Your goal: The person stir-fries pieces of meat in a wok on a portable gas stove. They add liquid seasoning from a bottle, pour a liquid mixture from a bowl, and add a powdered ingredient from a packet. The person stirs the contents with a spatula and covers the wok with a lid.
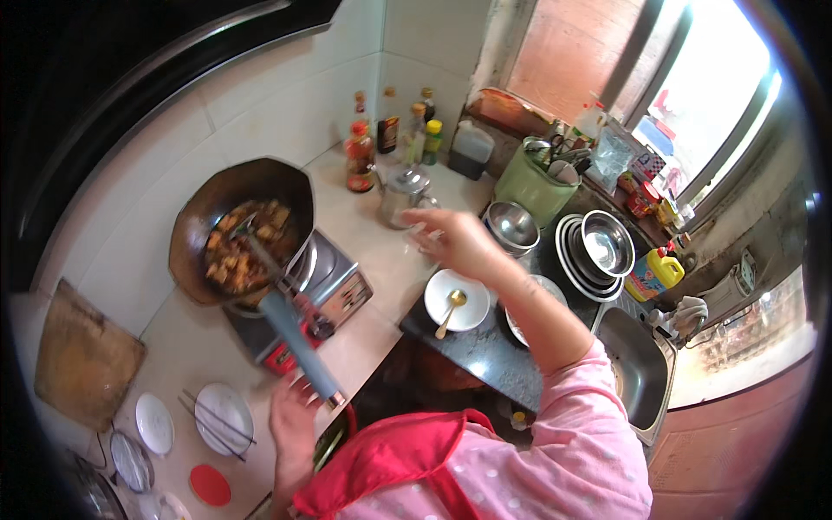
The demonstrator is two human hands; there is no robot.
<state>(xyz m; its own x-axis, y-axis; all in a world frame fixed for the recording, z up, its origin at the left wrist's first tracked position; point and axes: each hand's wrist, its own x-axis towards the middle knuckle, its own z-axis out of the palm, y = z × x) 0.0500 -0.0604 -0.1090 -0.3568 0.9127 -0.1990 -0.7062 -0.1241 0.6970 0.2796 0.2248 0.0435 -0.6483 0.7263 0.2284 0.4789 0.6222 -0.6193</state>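
My right hand (446, 243) reaches toward the metal pot (403, 199); its fingers are blurred, so its grip is unclear. My left hand (295, 403) is beside the long handle (295, 338) of the wok (186, 243), fingers bent and apart. The wok holds browned chunks in sauce (234, 269) with a metal utensil (264, 247) in it, and sits on a portable cooktop (347, 286). A white bowl (446, 308) with a gold spoon (455, 305) is below my right hand.
Seasoning bottles (360, 160) line the back wall. Right are steel bowls (607, 247), a green utensil container (524, 191), a yellow jug (659, 273) and a sink (641, 364). Left are a wooden board (78, 351), plates (152, 420) with chopsticks (208, 416) and a red lid (211, 484).
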